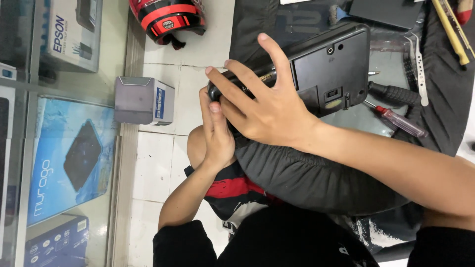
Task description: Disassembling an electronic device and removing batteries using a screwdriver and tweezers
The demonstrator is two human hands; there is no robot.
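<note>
Both hands, left hand (pixel 216 134) and right hand (pixel 262 104), are clenched on the black device (pixel 329 69) at nine o'clock, steadying it.

We wear black short sleeves (pixel 188 242) at lower frame; forearms bare; no rings or watch on our hands (pixel 247 106).

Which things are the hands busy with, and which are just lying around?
In hand: black device, gripped by the left hand and the right hand.

Lying about: red screwdriver, black-handled tool, yellow tool, red helmet, grey box, blue box.
</note>
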